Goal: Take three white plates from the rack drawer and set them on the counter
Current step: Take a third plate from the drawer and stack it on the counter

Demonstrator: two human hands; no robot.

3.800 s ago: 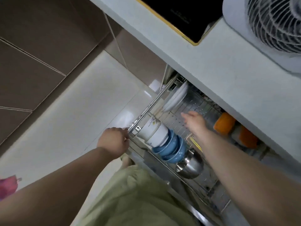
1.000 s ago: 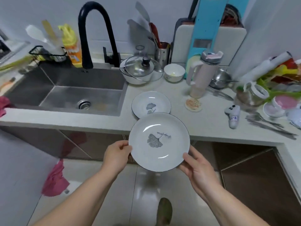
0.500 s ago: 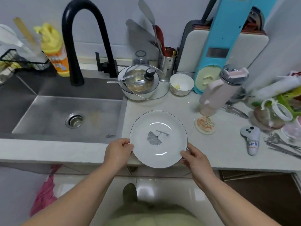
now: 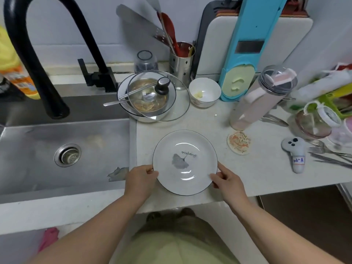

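Note:
A white plate (image 4: 184,162) with a thin dark rim and a grey leaf print lies flat, low over the pale counter (image 4: 257,168) near its front edge, just right of the sink. My left hand (image 4: 141,180) grips the plate's left rim and my right hand (image 4: 226,181) grips its right rim. Whether the plate touches the counter or something beneath it I cannot tell. No other plate shows under it. The rack drawer is out of view.
A steel sink (image 4: 47,149) with a black faucet (image 4: 38,54) is at the left. Behind the plate stand a lidded bowl (image 4: 150,96), a small white bowl (image 4: 204,92) and a utensil holder (image 4: 182,61). To the right are a bottle (image 4: 261,100), a round coaster (image 4: 239,142) and forks (image 4: 327,153).
Both hands carried the plate forward from over the floor to low over the counter, covering the spot where another plate lay a second ago. The view has moved closer.

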